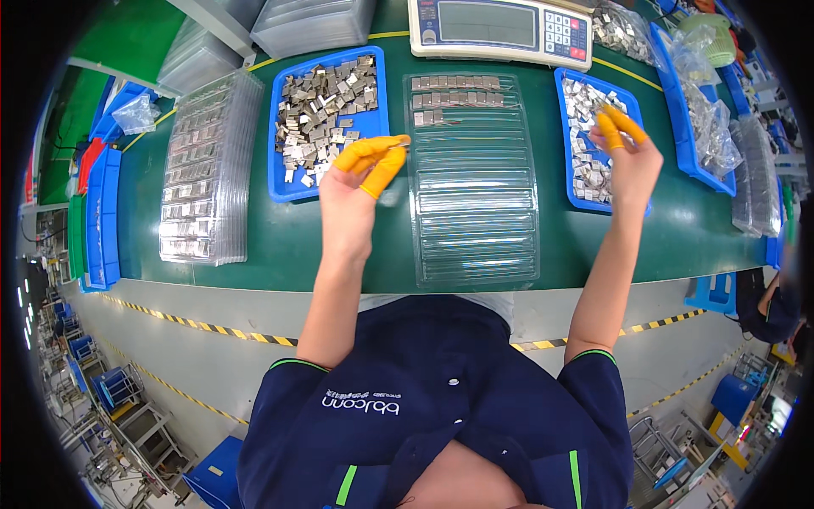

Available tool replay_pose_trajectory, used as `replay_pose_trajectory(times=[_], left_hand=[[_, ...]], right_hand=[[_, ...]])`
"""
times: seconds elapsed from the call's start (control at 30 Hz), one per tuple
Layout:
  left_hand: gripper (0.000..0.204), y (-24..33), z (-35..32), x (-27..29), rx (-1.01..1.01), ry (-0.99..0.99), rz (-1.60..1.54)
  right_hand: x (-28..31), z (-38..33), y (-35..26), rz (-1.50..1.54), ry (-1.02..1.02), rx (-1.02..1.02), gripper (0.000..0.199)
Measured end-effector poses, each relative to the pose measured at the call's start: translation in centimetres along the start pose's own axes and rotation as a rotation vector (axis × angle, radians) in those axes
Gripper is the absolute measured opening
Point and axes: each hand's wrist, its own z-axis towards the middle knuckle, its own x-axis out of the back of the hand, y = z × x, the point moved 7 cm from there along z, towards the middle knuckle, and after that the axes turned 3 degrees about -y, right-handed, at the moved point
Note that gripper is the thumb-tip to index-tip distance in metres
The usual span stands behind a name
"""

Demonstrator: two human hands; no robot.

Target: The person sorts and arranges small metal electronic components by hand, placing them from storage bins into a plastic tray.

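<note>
Your left hand [360, 182] pinches what looks like a small metal clip between orange finger cots at the left rim of the clear slotted tray [475, 178]; your right hand [629, 153] hovers, fingertips pressed together, over the right blue bin [566, 85] near the counter's [280, 246] far edge. By my reading, three far rows are loaded and many stay unfilled. Bare green counter lies toward the near edge.

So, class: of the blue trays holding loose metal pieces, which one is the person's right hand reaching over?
The blue tray right of the clear tray; the right hand hovers above it, while the fuller blue tray lies by the left hand.
</note>
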Motion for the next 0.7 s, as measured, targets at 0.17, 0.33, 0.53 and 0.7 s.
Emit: replay_pose_trajectory(times=[0.17, 0.33, 0.53, 0.7], left_hand=[[0.021, -1.9, -0.5, -1.3, 0.090, -0.002, -0.184], [0.023, -1.9, -1.0, -2.5, 0.113, -0.084, -0.234], [0.024, -2.2, -1.0, -2.4, 0.137, -0.041, -0.245], [0.024, -2.4, -1.1, -2.4, 0.137, -0.061, -0.158]], right_hand=[[-9.7, -5.8, -2.9, 0.262, -0.409, -0.162, 0.022], [-12.1, -7.5, -3.3, 0.306, -0.467, -0.123, 0.020], [-11.2, -7.4, -3.3, 0.163, -0.371, -0.031, 0.020], [-12.0, -8.1, -3.4, 0.156, -0.442, -0.009, 0.018]])
